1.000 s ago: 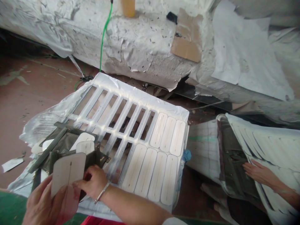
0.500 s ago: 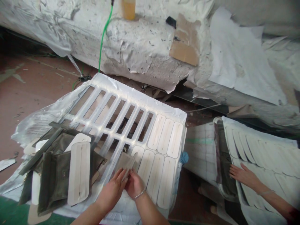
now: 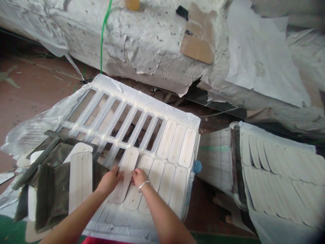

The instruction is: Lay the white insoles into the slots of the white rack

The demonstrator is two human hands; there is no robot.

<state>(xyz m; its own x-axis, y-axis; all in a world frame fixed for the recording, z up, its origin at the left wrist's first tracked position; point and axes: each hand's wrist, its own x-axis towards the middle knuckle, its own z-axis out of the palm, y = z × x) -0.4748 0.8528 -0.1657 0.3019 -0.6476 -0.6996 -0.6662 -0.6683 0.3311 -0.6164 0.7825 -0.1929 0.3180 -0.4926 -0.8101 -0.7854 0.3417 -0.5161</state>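
Observation:
A pale, rounded-end panel with a long line down its middle (image 3: 127, 174) lies slanted on the slatted white frame (image 3: 146, 154), at the left end of the lower row of like panels. My left hand (image 3: 110, 181) grips its left edge with curled fingers. On the opposite edge, my right hand (image 3: 139, 177), with a bracelet at the wrist, pinches the side of the same panel. Close to the right hand lies a neighbouring panel (image 3: 144, 164). Left of my left hand is a heap of olive-brown fabric pieces (image 3: 52, 193) with a pale panel (image 3: 80, 179) on top.
A second stand (image 3: 261, 217) at right carries overlapping rows of pale panels (image 3: 286, 189). Behind, a paper-covered bench (image 3: 147, 51) holds a cardboard piece (image 3: 199, 37). A green cord (image 3: 103, 37) hangs at the back left. Clear plastic (image 3: 27, 125) drapes over the left side.
The panel, tilted up between my hands before, now lies flatter on the frame. My hands have moved apart to its two edges. Another person's hand has left the right-hand stand.

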